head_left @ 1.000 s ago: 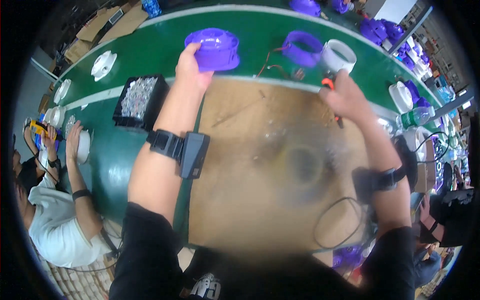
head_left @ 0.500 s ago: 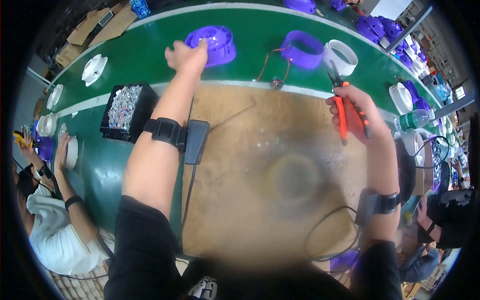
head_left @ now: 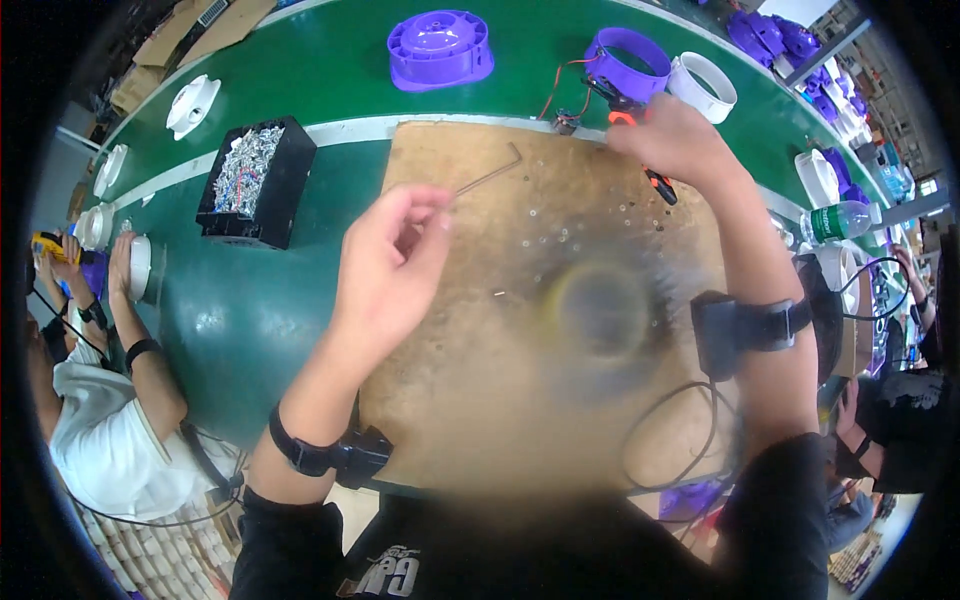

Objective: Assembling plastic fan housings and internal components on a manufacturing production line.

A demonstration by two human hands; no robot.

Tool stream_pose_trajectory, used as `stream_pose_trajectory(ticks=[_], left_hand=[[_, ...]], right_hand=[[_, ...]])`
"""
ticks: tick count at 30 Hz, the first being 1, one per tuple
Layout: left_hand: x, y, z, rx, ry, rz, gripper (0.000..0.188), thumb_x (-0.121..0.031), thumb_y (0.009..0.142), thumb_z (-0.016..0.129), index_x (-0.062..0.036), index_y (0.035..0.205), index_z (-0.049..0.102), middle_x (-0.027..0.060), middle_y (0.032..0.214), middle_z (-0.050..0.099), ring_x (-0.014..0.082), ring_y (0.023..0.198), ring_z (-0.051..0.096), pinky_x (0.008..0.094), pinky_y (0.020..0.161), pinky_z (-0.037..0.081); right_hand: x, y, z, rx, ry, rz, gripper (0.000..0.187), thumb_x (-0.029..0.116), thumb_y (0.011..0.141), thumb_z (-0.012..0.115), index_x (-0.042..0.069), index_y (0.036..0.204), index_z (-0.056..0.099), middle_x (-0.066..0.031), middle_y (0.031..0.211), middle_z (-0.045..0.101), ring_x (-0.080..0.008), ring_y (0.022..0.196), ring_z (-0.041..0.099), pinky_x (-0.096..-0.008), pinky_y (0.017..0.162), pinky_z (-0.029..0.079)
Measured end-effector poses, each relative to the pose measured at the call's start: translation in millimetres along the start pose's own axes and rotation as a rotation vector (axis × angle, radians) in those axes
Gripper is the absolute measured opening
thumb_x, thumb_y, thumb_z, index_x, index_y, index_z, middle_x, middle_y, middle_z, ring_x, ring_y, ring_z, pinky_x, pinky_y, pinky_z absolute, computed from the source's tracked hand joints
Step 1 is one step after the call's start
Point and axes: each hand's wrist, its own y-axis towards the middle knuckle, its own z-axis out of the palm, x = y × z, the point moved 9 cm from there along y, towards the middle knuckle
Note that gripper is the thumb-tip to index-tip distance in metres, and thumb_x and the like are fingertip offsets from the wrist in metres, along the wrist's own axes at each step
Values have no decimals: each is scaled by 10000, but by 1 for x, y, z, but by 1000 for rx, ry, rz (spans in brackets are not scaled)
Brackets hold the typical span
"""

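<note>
My left hand [head_left: 388,275] is over the brown board [head_left: 480,400], fingers loosely curled and thumb apart, with nothing seen in it. By its fingertips is an L-shaped hex key [head_left: 492,177], which seems to lie on the board. My right hand [head_left: 675,140] is closed round pliers with orange and black handles [head_left: 657,184]. Their dark jaws [head_left: 608,93] point away from me, over the near side of a purple ring [head_left: 632,68]. Red wires run from that ring to a small motor-like part [head_left: 566,122] at the board's far edge.
A purple round housing [head_left: 440,48] and a white ring [head_left: 703,88] stand on the green surface beyond. A black box of small metal parts [head_left: 268,205] is at left. Several washers [head_left: 563,235] are scattered on the board. A bottle [head_left: 838,222] stands right; co-workers sit on both sides.
My left hand has come away from the purple housing, back to the board beside the hex key. My right hand has moved the pliers left, toward the purple ring's wires. The view has shifted.
</note>
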Motion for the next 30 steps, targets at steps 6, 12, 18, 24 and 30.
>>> stream_pose_trajectory(ticks=[6, 12, 18, 24, 30], left_hand=[[23, -20, 6, 19, -106, -115, 109, -13, 919, 604, -26, 1025, 628, -46, 862, 595, -2, 692, 483, 165, 591, 368], [28, -20, 8, 13, -156, -65, 106, -11, 924, 603, -17, 1027, 623, -39, 873, 598, 4, 694, 489, 170, 603, 384], [33, -21, -10, -157, -229, 28, 110, -36, 901, 613, -27, 1007, 642, 3, 822, 621, 17, 595, 468, 199, 530, 375], [50, -18, -10, -143, -231, -54, 117, -30, 897, 613, -26, 1010, 640, 18, 839, 636, 32, 611, 493, 205, 542, 399], [40, -14, -16, -129, -151, -45, 117, -33, 895, 604, -20, 1005, 640, 30, 831, 636, 60, 645, 541, 227, 570, 432]], right_hand=[[29, -40, 25, 442, 24, -9, 353, 323, 653, 682, -21, 681, 607, -53, 576, 557, -144, 517, 530, -320, 475, 407], [17, 0, -14, -246, -28, -16, 418, 329, 688, 674, -84, 748, 645, -172, 660, 644, -289, 632, 666, -380, 607, 519], [29, -61, -29, -47, 74, 48, 396, 311, 711, 674, -53, 859, 624, -242, 737, 660, -362, 696, 681, -411, 647, 525], [80, -120, -16, 5, -254, -450, 337, 229, 649, 733, -16, 821, 579, -200, 775, 628, -382, 751, 639, -461, 682, 498], [143, -153, 1, 82, -620, -747, 287, 102, 615, 716, 51, 868, 588, -130, 827, 600, -332, 843, 597, -402, 768, 453]])
